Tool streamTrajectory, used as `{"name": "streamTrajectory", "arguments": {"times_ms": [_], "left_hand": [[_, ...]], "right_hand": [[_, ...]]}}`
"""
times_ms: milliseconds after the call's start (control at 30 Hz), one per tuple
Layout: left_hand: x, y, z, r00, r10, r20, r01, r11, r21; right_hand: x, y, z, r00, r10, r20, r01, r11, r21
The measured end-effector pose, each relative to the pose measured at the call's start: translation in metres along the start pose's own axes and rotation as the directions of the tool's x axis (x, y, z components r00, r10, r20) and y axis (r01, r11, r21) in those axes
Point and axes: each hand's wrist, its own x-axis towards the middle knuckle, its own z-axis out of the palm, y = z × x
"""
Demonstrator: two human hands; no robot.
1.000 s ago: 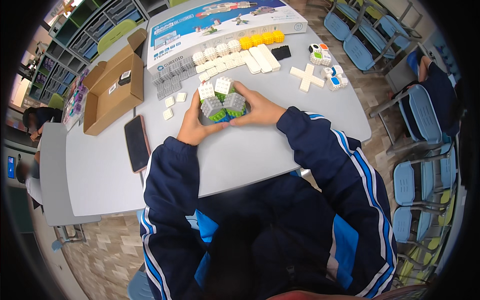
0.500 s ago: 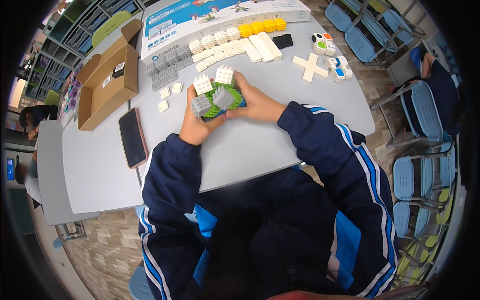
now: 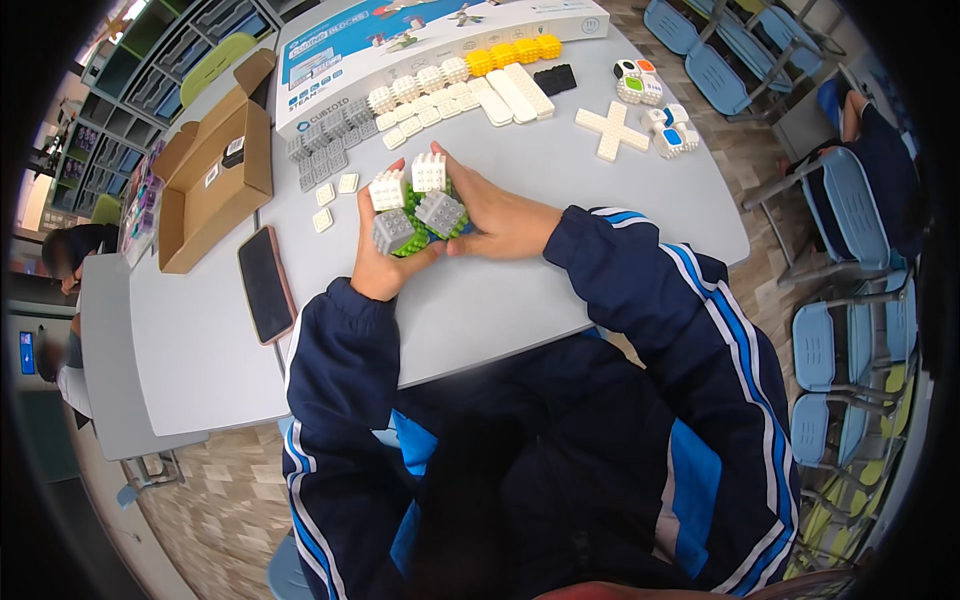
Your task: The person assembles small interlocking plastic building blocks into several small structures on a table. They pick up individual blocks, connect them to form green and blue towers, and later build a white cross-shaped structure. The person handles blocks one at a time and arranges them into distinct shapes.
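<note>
Between my two hands, above the near part of the table, is a block model of studded cubes. White cubes sit at its far side, grey ones at its near side, with green pieces between and a little blue below. My left hand is wrapped round its left side, the thumb along the near edge. From the right, my right hand grips it, fingers up by the white cube and thumb near the grey one. The model's underside is hidden by my hands.
Beyond lie grey blocks, white cubes, yellow cubes and a cross-shaped white piece. An open cardboard box and a phone are at left. A large box stands at the back.
The model has tipped in my hands, so its grey cubes now face me more. My hands still hold both sides. The view has shifted slightly.
</note>
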Motion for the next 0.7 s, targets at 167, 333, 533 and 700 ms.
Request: {"name": "streamTrajectory", "arguments": {"times_ms": [167, 333, 533, 700], "left_hand": [[-0.001, -0.006, -0.007, 0.998, 0.040, 0.052, -0.044, 0.997, 0.070], [-0.001, -0.001, -0.009, 1.000, 0.004, 0.006, -0.005, 0.999, 0.049], [-0.002, 0.006, -0.007, 0.999, -0.001, -0.039, 0.005, 0.996, 0.094], [0.000, 0.006, -0.007, 0.999, -0.044, -0.020, 0.044, 0.999, 0.022]], "right_hand": [[0.002, 0.001, -0.009, 0.996, 0.035, 0.079, -0.048, 0.984, 0.170], [-0.002, 0.002, -0.017, 0.990, 0.094, 0.102, -0.128, 0.904, 0.407], [-0.003, -0.005, -0.024, 0.993, 0.115, 0.040, -0.122, 0.923, 0.364], [-0.004, 0.011, -0.028, 0.998, 0.057, -0.010, -0.049, 0.924, 0.380]]}}
